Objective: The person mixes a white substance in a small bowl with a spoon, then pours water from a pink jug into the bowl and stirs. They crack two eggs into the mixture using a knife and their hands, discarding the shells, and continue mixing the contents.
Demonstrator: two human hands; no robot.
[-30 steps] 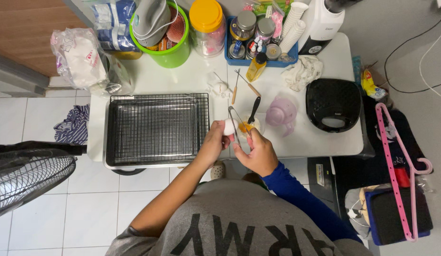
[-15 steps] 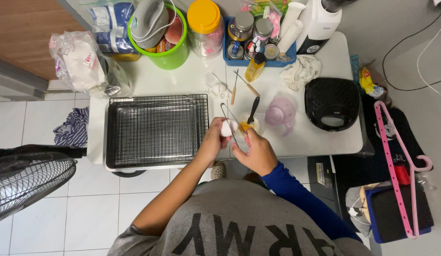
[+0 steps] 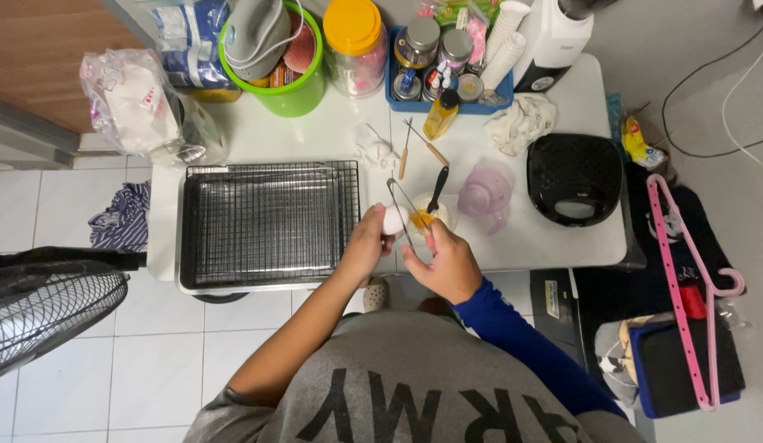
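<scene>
Single head view, looking straight down from above the person. The white bench (image 3: pixel 316 139) fills the upper half of the frame, the person's shoulders the lower edge, tiled floor (image 3: pixel 94 377) at left. The hands meet near frame centre, at moderate range from the lens.

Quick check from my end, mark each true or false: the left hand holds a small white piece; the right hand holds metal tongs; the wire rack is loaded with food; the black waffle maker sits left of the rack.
1. The left hand holds a small white piece. True.
2. The right hand holds metal tongs. True.
3. The wire rack is loaded with food. False: it looks bare.
4. The black waffle maker sits left of the rack. False: it is at the table's right end.
</scene>
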